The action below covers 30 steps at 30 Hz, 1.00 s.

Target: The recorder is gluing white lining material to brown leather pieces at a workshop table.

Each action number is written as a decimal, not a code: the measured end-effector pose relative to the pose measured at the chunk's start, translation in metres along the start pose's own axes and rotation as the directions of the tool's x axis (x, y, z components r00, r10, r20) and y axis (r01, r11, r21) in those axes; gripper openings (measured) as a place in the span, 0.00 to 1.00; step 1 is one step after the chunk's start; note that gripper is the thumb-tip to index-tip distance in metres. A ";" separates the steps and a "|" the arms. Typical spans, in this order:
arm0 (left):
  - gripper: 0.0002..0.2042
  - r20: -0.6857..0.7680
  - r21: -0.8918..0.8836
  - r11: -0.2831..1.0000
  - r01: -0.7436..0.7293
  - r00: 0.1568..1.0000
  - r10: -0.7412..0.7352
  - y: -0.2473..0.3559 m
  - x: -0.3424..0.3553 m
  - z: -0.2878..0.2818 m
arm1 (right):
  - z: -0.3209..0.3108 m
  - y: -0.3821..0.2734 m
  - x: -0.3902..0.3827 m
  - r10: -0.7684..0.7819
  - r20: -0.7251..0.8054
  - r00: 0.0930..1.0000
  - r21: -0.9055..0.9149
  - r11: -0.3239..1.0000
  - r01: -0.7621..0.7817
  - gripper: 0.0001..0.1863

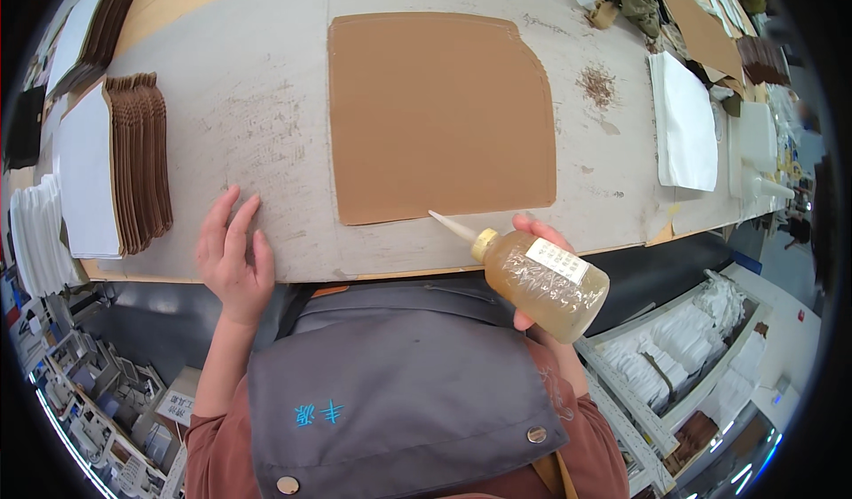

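In my right hand [538,231] is a squeeze bottle [541,279] of amber, glue-like liquid, with a yellow collar and a long pale nozzle. The bottle is tilted, and its nozzle tip lies at the near edge of a flat brown panel [439,117]. Whether the tip touches the panel, I cannot tell. That panel lies on the grey work board, its far right corner cut on a curve. My left hand [236,255] rests at the board's near edge, left of the panel, fingers spread and holding nothing.
Stacks of brown panels [140,166] with white sheets stand at the left, beside folded white material [40,237]. On the right lie white sheets [683,122], cloth bundles [639,6] and brown scraps [597,86]. A rack of white pieces [679,344] stands below right.
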State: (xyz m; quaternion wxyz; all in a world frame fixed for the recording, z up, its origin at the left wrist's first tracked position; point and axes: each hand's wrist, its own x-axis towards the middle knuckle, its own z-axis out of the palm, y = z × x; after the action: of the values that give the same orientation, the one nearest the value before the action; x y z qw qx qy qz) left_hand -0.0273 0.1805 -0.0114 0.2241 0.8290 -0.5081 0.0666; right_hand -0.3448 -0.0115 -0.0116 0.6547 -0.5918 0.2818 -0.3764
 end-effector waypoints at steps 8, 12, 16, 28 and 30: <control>0.18 0.019 -0.008 1.000 -0.006 1.000 0.006 0.001 0.002 -0.002 | 0.025 -0.003 0.016 -0.021 0.147 0.989 -0.045 0.999 0.028 0.56; 0.18 0.011 -0.014 1.000 -0.001 1.000 0.001 0.001 0.001 -0.001 | 0.042 -0.013 0.018 0.104 0.176 0.979 -0.003 0.994 -0.105 0.55; 0.19 -0.012 0.033 0.999 0.021 1.000 -0.020 0.000 -0.002 0.000 | 0.055 -0.025 0.028 0.449 0.186 0.874 0.134 0.869 -0.476 0.55; 0.18 0.031 0.020 0.999 0.031 0.999 -0.032 0.005 0.000 -0.002 | 0.044 -0.024 0.037 -0.158 0.476 0.865 -0.339 0.875 0.347 0.55; 0.18 0.030 0.022 1.000 0.020 0.999 -0.021 0.004 0.001 -0.002 | 0.036 -0.025 0.032 -0.130 0.427 0.895 -0.334 0.897 0.289 0.55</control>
State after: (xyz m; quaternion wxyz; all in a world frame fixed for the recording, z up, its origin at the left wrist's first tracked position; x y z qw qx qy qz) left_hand -0.0303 0.1789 -0.0082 0.2082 0.8373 -0.5022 0.0572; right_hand -0.3015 -0.0179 0.0203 0.5216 -0.8006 0.1467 -0.2558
